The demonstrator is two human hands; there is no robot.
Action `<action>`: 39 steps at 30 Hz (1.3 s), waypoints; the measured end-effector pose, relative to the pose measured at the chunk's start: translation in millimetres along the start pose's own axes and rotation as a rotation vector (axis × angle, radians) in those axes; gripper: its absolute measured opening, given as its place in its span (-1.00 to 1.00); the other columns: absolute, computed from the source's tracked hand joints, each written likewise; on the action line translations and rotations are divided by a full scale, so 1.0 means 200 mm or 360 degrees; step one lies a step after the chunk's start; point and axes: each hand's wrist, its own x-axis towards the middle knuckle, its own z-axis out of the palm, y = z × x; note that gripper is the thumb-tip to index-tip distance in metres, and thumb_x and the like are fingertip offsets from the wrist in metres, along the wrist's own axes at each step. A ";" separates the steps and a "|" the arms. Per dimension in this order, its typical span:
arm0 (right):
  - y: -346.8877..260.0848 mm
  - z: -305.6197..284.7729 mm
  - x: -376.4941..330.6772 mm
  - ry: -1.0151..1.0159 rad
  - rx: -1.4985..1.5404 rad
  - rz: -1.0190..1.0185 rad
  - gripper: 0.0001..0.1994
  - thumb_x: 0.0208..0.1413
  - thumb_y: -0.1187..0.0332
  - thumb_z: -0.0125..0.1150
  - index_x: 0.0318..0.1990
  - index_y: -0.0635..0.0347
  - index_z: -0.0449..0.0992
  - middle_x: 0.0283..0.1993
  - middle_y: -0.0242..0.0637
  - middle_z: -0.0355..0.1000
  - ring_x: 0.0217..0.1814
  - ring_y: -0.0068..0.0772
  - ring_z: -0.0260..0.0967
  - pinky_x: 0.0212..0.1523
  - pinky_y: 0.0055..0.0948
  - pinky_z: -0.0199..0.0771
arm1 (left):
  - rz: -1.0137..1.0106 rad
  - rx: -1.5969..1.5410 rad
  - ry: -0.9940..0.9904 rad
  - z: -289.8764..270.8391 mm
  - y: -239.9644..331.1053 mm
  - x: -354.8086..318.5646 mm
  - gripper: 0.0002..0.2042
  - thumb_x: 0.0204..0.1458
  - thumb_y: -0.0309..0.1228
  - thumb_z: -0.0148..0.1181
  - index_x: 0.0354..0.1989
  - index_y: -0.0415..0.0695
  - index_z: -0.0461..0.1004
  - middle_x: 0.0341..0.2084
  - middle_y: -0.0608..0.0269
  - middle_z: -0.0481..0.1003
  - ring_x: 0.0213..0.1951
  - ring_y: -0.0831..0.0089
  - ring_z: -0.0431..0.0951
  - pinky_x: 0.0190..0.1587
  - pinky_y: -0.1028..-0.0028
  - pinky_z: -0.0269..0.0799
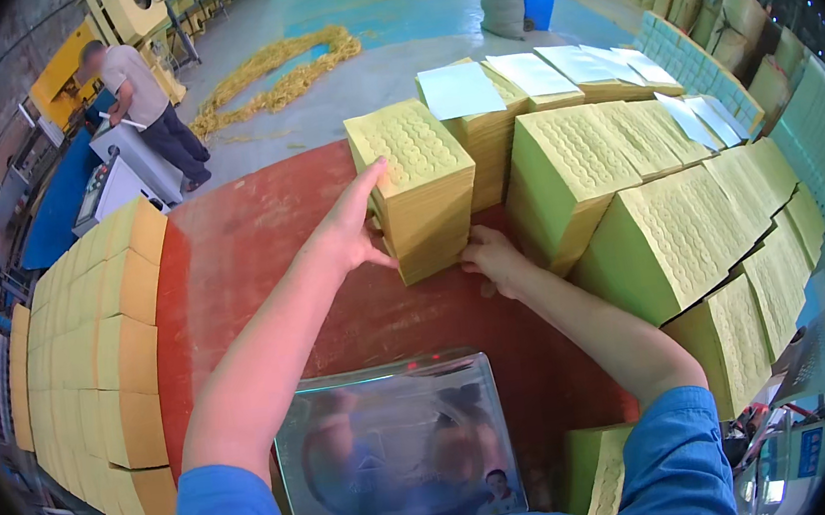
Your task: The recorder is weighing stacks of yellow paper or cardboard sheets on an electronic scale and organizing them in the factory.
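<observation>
A thick stack of yellow embossed sheets [415, 182] stands on the red table [231, 256]. My left hand [354, 228] presses flat against the stack's left side, fingers stretched up to its top edge. My right hand [493, 257] grips the stack's lower right corner, where it meets the table. Both hands hold the stack between them.
More yellow stacks [628, 205] crowd the right side, some topped with white sheets [460, 89]. A row of yellow-orange blocks [100, 341] lines the table's left edge. A shiny plastic badge holder [398, 450] hangs below me. A person [140, 100] works at a machine at the far left.
</observation>
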 end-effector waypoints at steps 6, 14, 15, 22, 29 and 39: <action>0.07 0.01 0.18 -0.0067 0.0092 -0.0158 -0.59 0.06 0.47 0.07 0.12 0.26 0.39 0.05 -0.15 0.44 0.05 -0.29 0.39 -0.04 -0.29 0.39 | 0.0180 -0.0087 0.0085 0.03 -0.01 0.07 -0.21 0.04 0.17 0.08 0.38 0.09 0.00 0.35 -0.02 -0.05 0.34 -0.17 -0.03 0.14 -0.50 -0.11; -0.44 -0.01 -0.09 0.0559 -0.1792 -0.1085 -0.84 0.03 0.49 0.10 -0.21 0.28 0.48 -0.20 0.07 0.47 -0.24 0.07 0.47 -0.17 -0.11 0.50 | 0.0264 -0.0076 0.0089 -0.05 -0.06 0.07 -0.20 0.03 0.17 0.03 0.40 0.07 -0.03 0.34 -0.07 -0.01 0.34 -0.16 0.00 0.17 -0.46 -0.10; -0.54 -0.02 -0.12 0.0715 -0.1751 -0.1261 -0.84 0.03 0.49 0.10 -0.21 0.26 0.47 -0.20 0.02 0.47 -0.21 0.07 0.46 -0.15 -0.11 0.49 | 0.0261 -0.0090 0.0089 -0.04 -0.06 0.05 -0.20 0.03 0.17 0.03 0.40 0.07 -0.03 0.34 -0.07 -0.01 0.34 -0.16 0.00 0.17 -0.46 -0.10; -0.79 -0.10 0.28 0.1148 -0.2367 -0.1485 -0.80 0.05 0.43 0.08 -0.15 0.15 0.47 -0.15 -0.18 0.49 -0.01 -0.06 0.42 -0.08 -0.14 0.46 | 0.0225 0.0036 0.0099 0.00 -0.05 0.11 -0.25 0.01 0.22 -0.01 0.30 0.01 0.15 0.28 -0.13 0.08 0.25 -0.16 0.14 0.10 -0.37 0.09; -0.89 -0.22 0.34 0.1116 -0.1801 -0.1119 -0.78 0.12 0.34 -0.02 -0.29 0.06 0.61 -0.33 -0.07 0.55 -0.26 -0.07 0.52 -0.21 -0.17 0.51 | 0.0177 -0.0008 0.0069 -0.01 -0.01 0.24 -0.12 -0.08 0.32 -0.07 0.37 0.02 0.07 0.33 -0.08 0.08 0.30 -0.18 0.09 0.08 -0.44 -0.02; -0.92 -0.35 0.31 0.0785 -0.2247 -0.0907 -0.75 0.11 0.44 -0.03 -0.13 0.06 0.58 -0.09 -0.11 0.53 0.00 -0.06 0.47 -0.03 -0.16 0.48 | 0.0173 0.0037 0.0164 0.14 0.09 0.30 -0.16 -0.01 0.25 -0.02 0.38 -0.01 0.04 0.35 -0.11 -0.01 0.31 -0.24 0.03 0.17 -0.42 -0.02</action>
